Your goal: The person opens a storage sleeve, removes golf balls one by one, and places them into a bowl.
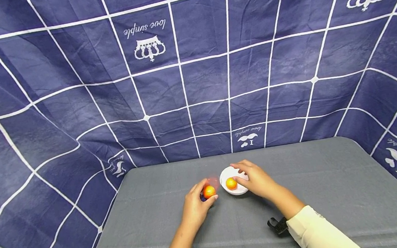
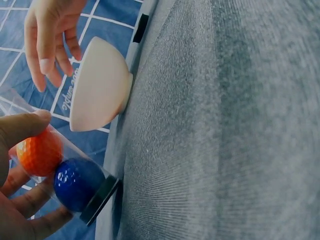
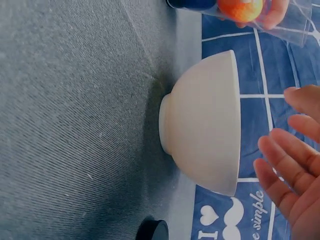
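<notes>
We see a grey tabletop [image 1: 322, 191] bearing a white bowl [image 3: 205, 125], probably stiff, maybe breakable; we'd take the rim. Right hand [image 1: 259, 180] hovers over it, fingers loose, empty. Left hand [image 1: 195, 207] grips the clear tube [image 3: 296, 26] beside it, likely light, slick; we'd squeeze mid-body gently. Inside: orange ball [image 2: 41, 154], blue ball [image 2: 79, 185], seemingly hard. Bowl ball [image 1: 231, 183]: likely slippery, pinch its sides.

The white bowl [image 3: 205, 122] is roofed on its right part by the right hand [image 1: 255, 178], its fingers clear of the rim. Just left of the bowl, the clear tube [image 2: 61, 157] in the left hand [image 1: 194, 204] bars that side, leaving a narrow gap. In front of the bowl, an open lane parts the forearms. Behind it, a free strip of gray table [image 1: 309, 176] ends at the curtain [image 1: 204, 82].
</notes>
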Tool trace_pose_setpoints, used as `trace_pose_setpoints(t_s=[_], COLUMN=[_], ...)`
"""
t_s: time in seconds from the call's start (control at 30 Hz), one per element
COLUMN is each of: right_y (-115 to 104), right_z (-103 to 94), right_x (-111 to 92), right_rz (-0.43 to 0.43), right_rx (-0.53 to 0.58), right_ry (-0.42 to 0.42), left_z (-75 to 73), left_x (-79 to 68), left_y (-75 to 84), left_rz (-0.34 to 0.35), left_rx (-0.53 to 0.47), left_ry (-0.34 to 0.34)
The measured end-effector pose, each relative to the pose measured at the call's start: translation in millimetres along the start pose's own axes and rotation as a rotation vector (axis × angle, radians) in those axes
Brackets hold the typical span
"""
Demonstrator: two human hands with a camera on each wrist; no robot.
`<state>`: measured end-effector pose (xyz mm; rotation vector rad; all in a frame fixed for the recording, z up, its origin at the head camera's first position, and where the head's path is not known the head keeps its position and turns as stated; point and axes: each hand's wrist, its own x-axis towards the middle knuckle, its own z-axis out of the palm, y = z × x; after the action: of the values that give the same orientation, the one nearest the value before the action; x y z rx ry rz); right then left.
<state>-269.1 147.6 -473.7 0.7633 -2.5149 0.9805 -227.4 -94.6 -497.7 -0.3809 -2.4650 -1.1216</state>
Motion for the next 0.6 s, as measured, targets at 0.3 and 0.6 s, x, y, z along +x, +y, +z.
trace_pose_setpoints(t_s=[0.3, 0.6], right_y=[-8.2, -20.4], right_z=[-3.2, -3.5], right_x=[-7.2, -12.1], right_rz=[-0.036, -0.049], right_rx=[0.112, 0.166], right_ry=[0.051, 0.047], left_z=[-0.5, -2.4], left_x=[0.8, 3.1], left_y=[4.4, 10.5], left_rz=[0.068, 0.112], left_rx=[0.054, 0.141], left_ry=[0.0, 0.01])
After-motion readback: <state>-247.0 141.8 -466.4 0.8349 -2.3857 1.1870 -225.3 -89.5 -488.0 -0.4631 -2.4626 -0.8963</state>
